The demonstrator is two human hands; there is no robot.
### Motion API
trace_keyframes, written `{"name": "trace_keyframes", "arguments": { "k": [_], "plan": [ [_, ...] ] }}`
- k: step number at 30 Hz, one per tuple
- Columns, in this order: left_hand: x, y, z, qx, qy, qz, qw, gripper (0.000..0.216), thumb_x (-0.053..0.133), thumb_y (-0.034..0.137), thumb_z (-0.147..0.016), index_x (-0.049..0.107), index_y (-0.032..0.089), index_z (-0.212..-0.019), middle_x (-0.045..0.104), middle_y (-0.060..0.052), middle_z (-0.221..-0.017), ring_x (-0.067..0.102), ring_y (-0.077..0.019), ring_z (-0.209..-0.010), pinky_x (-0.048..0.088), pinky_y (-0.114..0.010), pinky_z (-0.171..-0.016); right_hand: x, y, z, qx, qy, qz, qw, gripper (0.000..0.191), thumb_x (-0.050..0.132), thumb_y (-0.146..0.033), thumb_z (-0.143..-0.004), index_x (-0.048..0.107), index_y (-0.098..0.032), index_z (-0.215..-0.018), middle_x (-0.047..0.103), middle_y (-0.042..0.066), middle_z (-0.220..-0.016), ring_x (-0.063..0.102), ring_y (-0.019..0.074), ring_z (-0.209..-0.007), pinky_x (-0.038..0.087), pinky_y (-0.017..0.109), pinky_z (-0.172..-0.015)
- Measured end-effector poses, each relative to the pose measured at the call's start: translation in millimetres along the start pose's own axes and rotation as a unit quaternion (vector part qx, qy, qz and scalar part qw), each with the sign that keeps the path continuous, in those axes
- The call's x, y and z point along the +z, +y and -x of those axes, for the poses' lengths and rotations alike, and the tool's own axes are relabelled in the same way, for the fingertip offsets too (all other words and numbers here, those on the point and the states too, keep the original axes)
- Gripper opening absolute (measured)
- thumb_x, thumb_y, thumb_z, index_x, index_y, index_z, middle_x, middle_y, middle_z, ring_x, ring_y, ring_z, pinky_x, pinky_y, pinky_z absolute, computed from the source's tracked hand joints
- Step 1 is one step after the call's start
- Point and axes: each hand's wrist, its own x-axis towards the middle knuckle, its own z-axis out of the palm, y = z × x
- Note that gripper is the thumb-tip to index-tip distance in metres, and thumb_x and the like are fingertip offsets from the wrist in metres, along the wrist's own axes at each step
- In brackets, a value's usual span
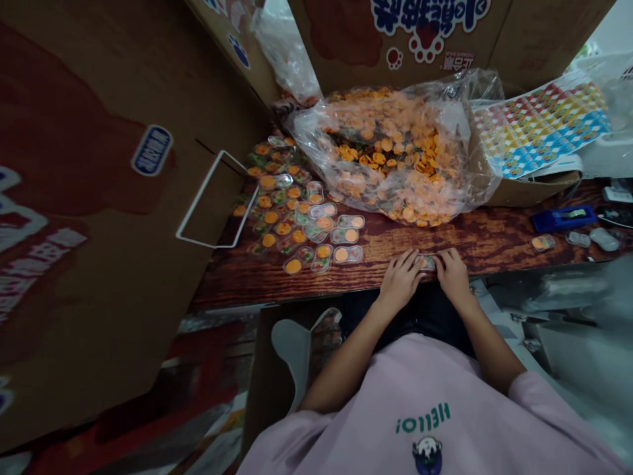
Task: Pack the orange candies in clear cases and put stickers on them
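My left hand (399, 280) rests at the front edge of the wooden table, its fingers closed on one end of a small clear plastic package (427, 263). The other end is pinched by my right hand (453, 276). The package lies flat or nearly so, and my fingers partly cover it. To the left, many similar clear packages (348, 254) with round orange pieces are spread out and heaped. Behind my hands sits a large clear plastic bag (459, 132) full of small round orange pieces (380, 158).
Large cardboard boxes (99, 264) stand at the left and back. At the right are printed sticker sheets (548, 125) on an open carton (529, 191), a blue tape dispenser (564, 219) and a few small packages (544, 243). A white wire frame (198, 198) leans at the left.
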Motion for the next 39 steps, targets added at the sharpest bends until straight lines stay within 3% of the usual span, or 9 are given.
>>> {"name": "trace_keyframes", "arguments": {
  "k": [8, 13, 16, 21, 25, 29, 33, 36, 39],
  "plan": [
    [6, 19, 9, 0.005, -0.091, -0.074, 0.993, 0.083, 0.049, 0.057, -0.102, 0.028, 0.007, -0.164, 0.023, -0.021, -0.172, 0.021, -0.0331, -0.162, 0.022, -0.054, -0.130, 6, 3, -4, 0.038, 0.027, -0.002, 0.999, 0.031, 0.043, -0.031, -0.105, 0.072, -0.022, -0.103, 0.064, 0.011, -0.099, 0.058, 0.0253, -0.092, 0.050, 0.038, -0.085],
    [4, 21, 8, 0.012, -0.092, -0.074, 0.993, 0.084, 0.056, 0.065, -0.097, 0.033, 0.020, -0.164, 0.019, -0.020, -0.174, 0.019, -0.0343, -0.163, 0.021, -0.059, -0.129, 4, -2, -21, 0.028, -0.023, 0.098, 0.994, 0.025, 0.044, -0.025, -0.102, 0.069, -0.019, -0.100, 0.060, 0.017, -0.113, 0.050, 0.0334, -0.106, 0.043, 0.047, -0.092],
    [1, 22, 7, 0.014, -0.111, -0.075, 0.991, 0.095, 0.073, 0.062, -0.088, 0.034, 0.022, -0.164, 0.018, -0.022, -0.174, 0.018, -0.0377, -0.162, 0.021, -0.062, -0.129, 0, 0, -20, -0.008, -0.049, 0.133, 0.990, 0.027, 0.042, -0.022, -0.103, 0.069, -0.018, -0.104, 0.062, 0.018, -0.112, 0.050, 0.0333, -0.104, 0.041, 0.048, -0.091],
    [10, 26, 5, 0.015, -0.143, -0.098, 0.985, 0.111, 0.091, 0.037, -0.076, 0.029, 0.016, -0.165, 0.015, -0.026, -0.173, 0.011, -0.0412, -0.162, 0.022, -0.060, -0.130, -14, 16, 3, -0.108, -0.069, 0.094, 0.987, 0.034, 0.040, -0.021, -0.105, 0.070, -0.021, -0.122, 0.068, 0.014, -0.114, 0.055, 0.0287, -0.105, 0.040, 0.046, -0.095],
    [17, 28, 6, 0.034, -0.136, -0.086, 0.986, 0.101, 0.080, 0.031, -0.087, 0.022, 0.005, -0.165, 0.013, -0.029, -0.172, 0.007, -0.0391, -0.162, 0.022, -0.056, -0.131, -19, 24, 24, -0.123, -0.046, 0.081, 0.988, 0.037, 0.047, -0.024, -0.104, 0.066, -0.026, -0.135, 0.067, 0.012, -0.137, 0.054, 0.0302, -0.123, 0.035, 0.052, -0.106],
    [8, 23, 8, 0.038, -0.110, -0.016, 0.993, 0.089, 0.068, 0.038, -0.095, 0.023, 0.005, -0.164, 0.016, -0.027, -0.172, 0.009, -0.0360, -0.163, 0.024, -0.055, -0.131, -19, 21, 21, -0.053, -0.028, 0.043, 0.997, 0.028, 0.058, -0.033, -0.101, 0.071, -0.029, -0.125, 0.068, 0.012, -0.136, 0.055, 0.0324, -0.122, 0.037, 0.054, -0.103],
    [-5, 10, 4, 0.039, -0.080, 0.105, 0.990, 0.071, 0.057, 0.047, -0.102, 0.038, 0.009, -0.159, 0.036, -0.022, -0.168, 0.026, -0.0313, -0.161, 0.032, -0.052, -0.129, -26, 13, 0, -0.025, -0.111, -0.010, 0.993, 0.029, 0.058, -0.027, -0.097, 0.069, -0.025, -0.124, 0.065, 0.013, -0.132, 0.057, 0.0319, -0.122, 0.039, 0.051, -0.101],
    [-9, 2, -2, -0.006, -0.039, 0.176, 0.984, 0.042, 0.048, 0.028, -0.105, 0.054, 0.018, -0.146, 0.049, -0.015, -0.161, 0.041, -0.0270, -0.152, 0.041, -0.052, -0.123, -33, 9, -11, -0.031, -0.181, -0.012, 0.983, 0.042, 0.055, -0.018, -0.093, 0.060, -0.024, -0.134, 0.061, 0.015, -0.136, 0.057, 0.0325, -0.123, 0.039, 0.052, -0.102],
    [-6, 0, -9, -0.044, -0.003, 0.191, 0.981, 0.033, 0.051, 0.015, -0.100, 0.064, 0.021, -0.130, 0.057, -0.013, -0.152, 0.048, -0.0282, -0.142, 0.046, -0.055, -0.118, -35, 9, -15, -0.028, -0.202, -0.013, 0.979, 0.047, 0.055, -0.017, -0.091, 0.056, -0.023, -0.138, 0.059, 0.015, -0.135, 0.059, 0.0314, -0.119, 0.039, 0.052, -0.102]
  ]
}}
